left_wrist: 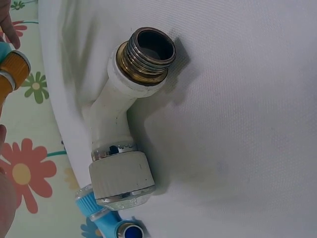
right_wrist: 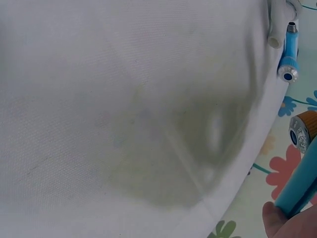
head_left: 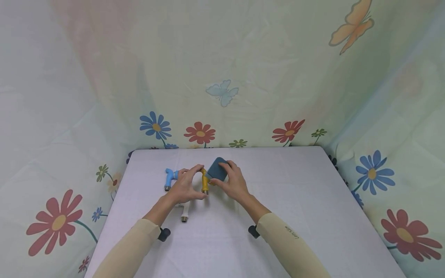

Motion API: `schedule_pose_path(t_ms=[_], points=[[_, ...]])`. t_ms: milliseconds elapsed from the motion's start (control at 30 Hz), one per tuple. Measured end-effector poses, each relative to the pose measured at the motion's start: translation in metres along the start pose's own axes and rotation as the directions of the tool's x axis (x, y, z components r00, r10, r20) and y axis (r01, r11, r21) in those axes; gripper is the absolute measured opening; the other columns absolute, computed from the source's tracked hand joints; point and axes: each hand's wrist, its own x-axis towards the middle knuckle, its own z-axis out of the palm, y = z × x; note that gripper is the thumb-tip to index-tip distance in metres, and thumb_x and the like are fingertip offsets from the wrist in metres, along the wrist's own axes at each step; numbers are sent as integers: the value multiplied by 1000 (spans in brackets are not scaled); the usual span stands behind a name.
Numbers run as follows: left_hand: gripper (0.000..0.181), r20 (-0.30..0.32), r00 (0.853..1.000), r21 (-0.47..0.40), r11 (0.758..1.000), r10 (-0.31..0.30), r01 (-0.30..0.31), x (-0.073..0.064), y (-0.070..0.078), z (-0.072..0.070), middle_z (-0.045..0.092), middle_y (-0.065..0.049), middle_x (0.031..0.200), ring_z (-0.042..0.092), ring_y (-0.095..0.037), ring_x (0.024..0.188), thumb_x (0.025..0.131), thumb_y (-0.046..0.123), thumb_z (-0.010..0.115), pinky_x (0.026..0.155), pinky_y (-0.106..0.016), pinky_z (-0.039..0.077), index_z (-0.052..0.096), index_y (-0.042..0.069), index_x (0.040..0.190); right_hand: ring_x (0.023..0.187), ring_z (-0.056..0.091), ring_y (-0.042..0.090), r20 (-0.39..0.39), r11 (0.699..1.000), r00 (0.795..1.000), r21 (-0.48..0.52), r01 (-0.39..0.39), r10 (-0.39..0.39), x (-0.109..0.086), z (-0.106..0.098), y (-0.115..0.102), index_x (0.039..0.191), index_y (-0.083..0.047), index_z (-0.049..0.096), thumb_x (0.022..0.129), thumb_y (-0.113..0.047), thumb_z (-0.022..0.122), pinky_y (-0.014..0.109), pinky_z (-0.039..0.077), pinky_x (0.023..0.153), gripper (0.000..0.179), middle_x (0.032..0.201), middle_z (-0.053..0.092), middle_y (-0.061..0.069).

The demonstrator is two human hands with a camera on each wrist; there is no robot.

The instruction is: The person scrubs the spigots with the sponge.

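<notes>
My left hand [head_left: 183,188] holds a yellow faucet tap [head_left: 204,182], a fingertip at its top end and the thumb by its threaded metal end. A flat teal pad with rounded corners [head_left: 217,169] is gripped by my right hand [head_left: 233,182] and meets the tap's upper part. In the right wrist view the pad [right_wrist: 299,181] lies close against the tap's metal-rimmed knob [right_wrist: 301,131]. Below my left wrist lies a white tap [left_wrist: 111,119] with a brass-coloured threaded end. A blue tap [head_left: 169,178] rests left of my left hand, which partly covers it.
A white cloth covers the table [head_left: 295,208]. Its far edge meets a hanging curtain [head_left: 264,116] printed with flowers and butterflies. Black wrist cameras [head_left: 164,234] sit under both forearms.
</notes>
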Motion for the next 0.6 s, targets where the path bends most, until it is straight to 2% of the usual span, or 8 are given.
schedule_pose_path(t_ms=[267,600], points=[[104,13,1000,6,1000,8,-8,0,-2,2,58,2,150,51,-21,142,73,48,93,123,-56,22,40,22,158,141,48,38,-9,1000,1000,-23,3,-3,-1,0,1,150,-21,53,88,-50,81,56,51,110,73,159,44,15],[103,-2,998,27,998,59,-59,-1,-1,2,60,-1,148,54,-25,139,71,42,95,122,-57,24,42,18,156,141,48,38,-7,999,1000,-46,-8,7,0,1,4,150,-21,53,89,-53,79,56,51,110,74,159,43,15]])
